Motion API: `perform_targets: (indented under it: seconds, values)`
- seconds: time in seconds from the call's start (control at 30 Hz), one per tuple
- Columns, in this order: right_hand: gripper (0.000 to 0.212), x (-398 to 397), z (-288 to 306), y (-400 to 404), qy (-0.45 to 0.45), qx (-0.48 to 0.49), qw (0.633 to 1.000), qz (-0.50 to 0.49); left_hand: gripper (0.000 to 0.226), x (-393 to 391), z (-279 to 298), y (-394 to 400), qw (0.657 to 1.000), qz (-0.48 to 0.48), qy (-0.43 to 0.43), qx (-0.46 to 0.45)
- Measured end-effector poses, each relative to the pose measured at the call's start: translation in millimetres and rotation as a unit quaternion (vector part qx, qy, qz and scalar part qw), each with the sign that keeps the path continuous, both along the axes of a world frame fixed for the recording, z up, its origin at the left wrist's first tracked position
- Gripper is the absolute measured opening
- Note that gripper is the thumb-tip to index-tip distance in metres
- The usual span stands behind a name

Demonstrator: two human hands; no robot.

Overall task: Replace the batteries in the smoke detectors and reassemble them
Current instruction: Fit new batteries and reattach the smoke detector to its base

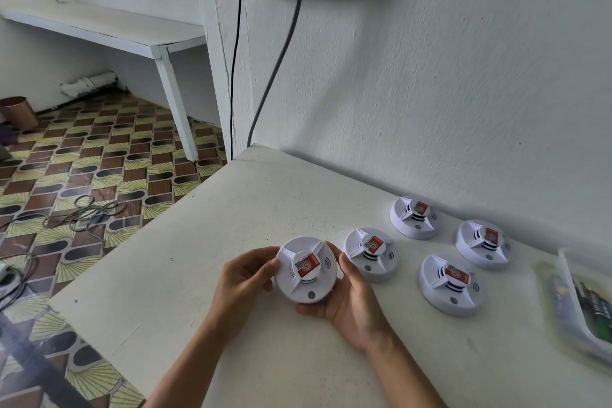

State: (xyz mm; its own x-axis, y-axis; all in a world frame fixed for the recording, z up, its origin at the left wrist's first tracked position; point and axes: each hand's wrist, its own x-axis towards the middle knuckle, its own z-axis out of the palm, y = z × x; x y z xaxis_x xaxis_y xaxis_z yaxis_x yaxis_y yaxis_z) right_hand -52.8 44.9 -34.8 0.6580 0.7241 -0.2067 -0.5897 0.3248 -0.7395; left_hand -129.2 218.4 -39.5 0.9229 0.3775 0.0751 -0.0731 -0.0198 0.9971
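Both the left hand point(243, 276) and right hand point(347, 300) grip 1 white smoke detector point(306, 270) above the desk point(265, 195), beside 4 more detectors point(371, 253), near a blurred, possibly battery-filled tray point(578, 305).

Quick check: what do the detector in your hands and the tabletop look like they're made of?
Held detector: probably moulded white plastic, smooth with a slight sheen, and a red paper-like sticker on its cap. Tabletop: hard, matte off-white with fine specks; perhaps painted wood or laminate, I cannot tell which.
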Motion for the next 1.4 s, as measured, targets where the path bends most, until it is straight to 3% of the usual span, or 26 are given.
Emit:
perform_targets:
  seconds: [0.2, 0.83, 1.03, 1.4]
  values:
    - [0.042, 0.3, -1.9, -0.9, -0.003, -0.004, 1.0, -0.007, 0.024, 0.1, -0.3, -0.2, 1.0, 0.003, 0.002, -0.003]
    - [0.055, 1.0, -2.5, -0.1, -0.007, -0.001, 1.0, 0.006, 0.021, -0.6, -0.6, 0.3, 1.0, 0.005, 0.005, 0.007]
    - [0.055, 1.1, -1.7, 0.1, 0.001, 0.002, 1.0, 0.005, 0.032, -0.5, -0.4, -0.2, 1.0, 0.003, 0.006, 0.004]
    - [0.058, 1.8, -3.0, 0.4, -0.005, -0.004, 1.0, 0.007, 0.03, -0.3, 1.4, -1.1, 1.0, 0.004, -0.002, -0.003]
